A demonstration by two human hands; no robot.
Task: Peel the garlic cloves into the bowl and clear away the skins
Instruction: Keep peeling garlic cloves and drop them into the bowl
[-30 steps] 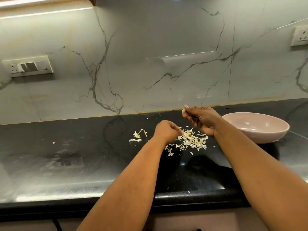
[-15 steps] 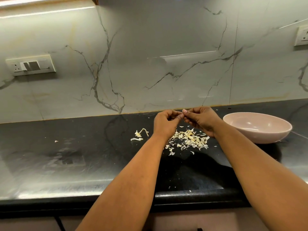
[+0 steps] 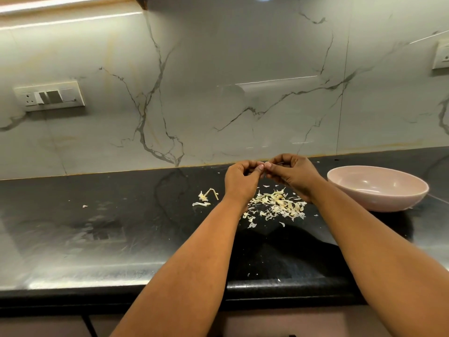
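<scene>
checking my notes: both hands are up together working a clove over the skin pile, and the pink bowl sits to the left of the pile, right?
Not quite. The head view shows the pink bowl on the right of the skin pile, not the left. The rest holds: the left hand and the right hand meet fingertip to fingertip above the pile, pinching something small between them, too hidden to see clearly.

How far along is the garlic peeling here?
Partly done: a pile of pale papery garlic skins lies on the black counter. Left hand and right hand pinch something small together. Skins aren't cleared; the pink bowl's contents are hidden.
</scene>
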